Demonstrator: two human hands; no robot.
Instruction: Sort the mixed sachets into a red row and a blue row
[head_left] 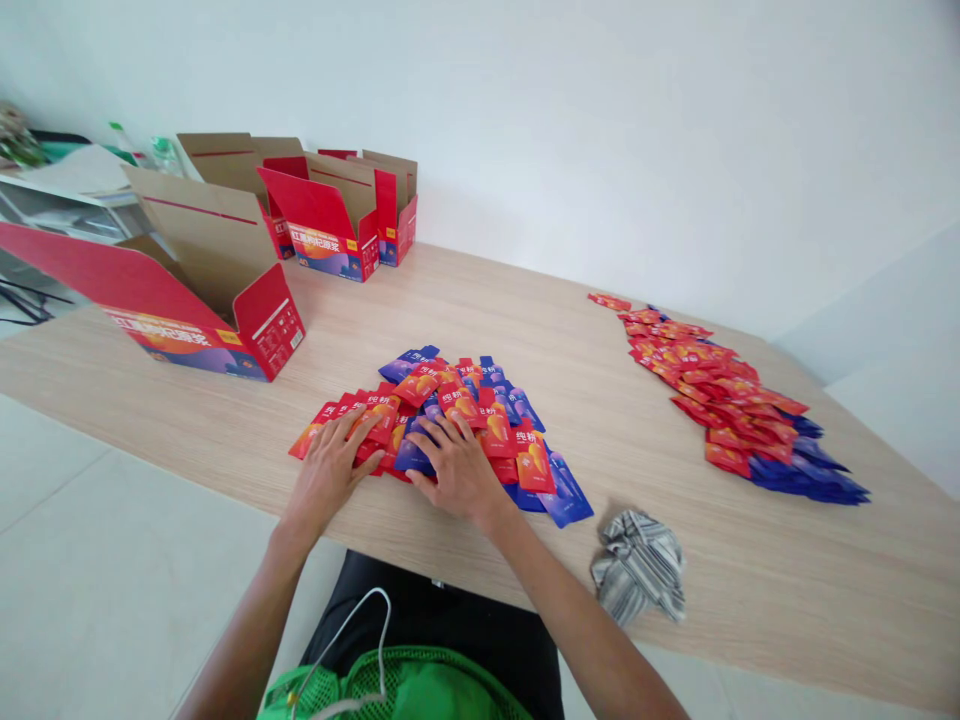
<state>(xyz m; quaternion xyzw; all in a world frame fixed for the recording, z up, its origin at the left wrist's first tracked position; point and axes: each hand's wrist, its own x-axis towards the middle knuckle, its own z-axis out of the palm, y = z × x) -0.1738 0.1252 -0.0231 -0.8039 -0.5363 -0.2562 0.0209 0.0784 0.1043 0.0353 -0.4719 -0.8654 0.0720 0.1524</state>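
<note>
In the head view, a pile of red and blue pouches (495, 430) lies spread on the table in front of me. My left hand (330, 465) rests with fingers spread on red pouches (379, 412) at the pile's left side. Beside it, my right hand (457, 470) lies over the middle front of the pile, fingers apart, touching a blue pouch (412, 452) and red ones. Neither hand is closed round a pouch. The pouches directly under my palms are hidden.
An open red carton (270, 325) stands at the left, with several more open cartons (330, 255) behind it by the wall. A long heap of red and blue pouches (720, 385) lies at the right. A crumpled striped cloth (639, 565) sits near the table's front edge.
</note>
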